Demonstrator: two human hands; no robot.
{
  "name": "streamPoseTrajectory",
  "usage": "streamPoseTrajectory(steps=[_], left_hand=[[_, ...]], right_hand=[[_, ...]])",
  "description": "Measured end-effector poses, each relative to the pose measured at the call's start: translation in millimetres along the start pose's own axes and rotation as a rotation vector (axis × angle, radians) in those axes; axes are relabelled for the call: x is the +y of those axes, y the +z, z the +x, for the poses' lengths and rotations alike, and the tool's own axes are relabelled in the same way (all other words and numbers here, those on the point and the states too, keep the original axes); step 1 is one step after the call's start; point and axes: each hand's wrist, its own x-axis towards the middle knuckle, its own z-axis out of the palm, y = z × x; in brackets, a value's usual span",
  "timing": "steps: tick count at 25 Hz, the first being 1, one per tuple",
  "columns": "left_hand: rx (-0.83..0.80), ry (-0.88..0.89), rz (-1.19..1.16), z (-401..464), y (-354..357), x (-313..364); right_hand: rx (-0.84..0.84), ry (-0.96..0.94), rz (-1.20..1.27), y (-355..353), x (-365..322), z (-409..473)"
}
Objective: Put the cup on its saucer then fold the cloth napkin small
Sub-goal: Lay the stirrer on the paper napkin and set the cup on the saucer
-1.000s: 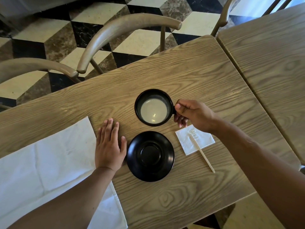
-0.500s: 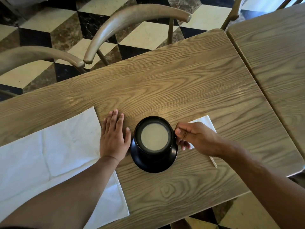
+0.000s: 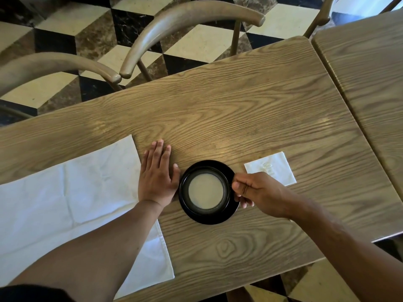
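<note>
One milky-filled cup (image 3: 206, 191) sits on its saucer (image 3: 234, 211), right hand (image 3: 260, 194) pinching its handle, left hand (image 3: 157, 173) flat, empty.

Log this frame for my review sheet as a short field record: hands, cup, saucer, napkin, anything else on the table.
left hand: flat, palm down on the table, beside the saucer
right hand: pinching the cup at its right side, where the handle is hidden
cup: black, holds a pale milky drink, sits on the saucer
saucer: black, under the cup
cloth napkin: white, spread open, not yet folded
small paper napkin: right of the cup
task stage: cup placed, folding not begun
</note>
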Motion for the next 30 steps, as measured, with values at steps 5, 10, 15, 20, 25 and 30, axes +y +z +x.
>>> streamPoseTrajectory(steps=[5,10,15,20,25,30], left_hand=[[0.01,-0.004,0.0,0.3,3.4,-1.1],[0.04,0.012,0.004,0.2,4.8,-1.8],[0.051,0.012,-0.002,-0.1,4.9,-1.3],[0.047,0.011,-0.002,-0.4,4.4,-0.5],[0.046,0.015,0.001,-0.4,4.3,-1.5],[0.039,0.009,-0.001,-0.7,4.6,-1.4]], right_hand=[[0.003,0.027,-0.006,-2.6,4.2,0.7],[-0.004,0.053,-0.029,-4.1,4.8,-0.5],[-0.001,0.067,-0.042,-3.3,3.1,0.3],[-0.006,0.072,-0.065,-2.8,1.9,0.8],[0.007,0.088,-0.067,-1.2,-1.4,2.5],[0.026,0.091,-0.114,-3.2,-3.4,3.6]])
